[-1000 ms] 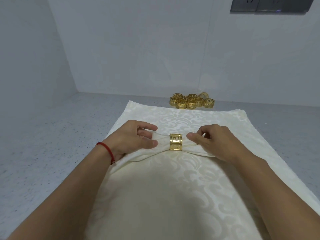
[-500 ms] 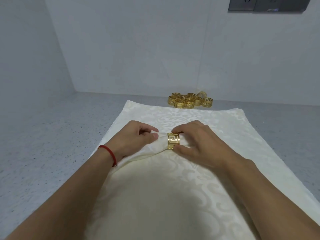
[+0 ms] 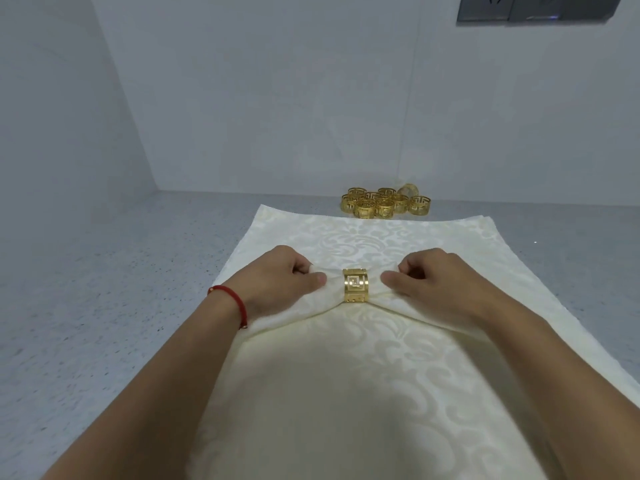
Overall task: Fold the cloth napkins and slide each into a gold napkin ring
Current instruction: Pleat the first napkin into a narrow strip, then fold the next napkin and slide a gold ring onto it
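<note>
A folded cream napkin (image 3: 311,308) lies across a stack of flat cream damask napkins (image 3: 346,393), gathered at its middle inside a gold napkin ring (image 3: 355,285). My left hand (image 3: 280,284) pinches the napkin just left of the ring, thumb and fingers curled on the cloth. My right hand (image 3: 433,282) pinches the napkin just right of the ring in the same way. Both ends of the napkin are partly hidden under my hands and wrists.
Several spare gold rings (image 3: 384,201) are clustered on the grey speckled counter (image 3: 104,289) behind the napkin stack, near the white back wall. A side wall closes the left. Grey wall sockets (image 3: 540,6) sit at the top right.
My right hand has let go of the ring and shifted right onto the cloth. The ring now sits bare at the napkin's middle, with both hands pinching the cloth on either side.
</note>
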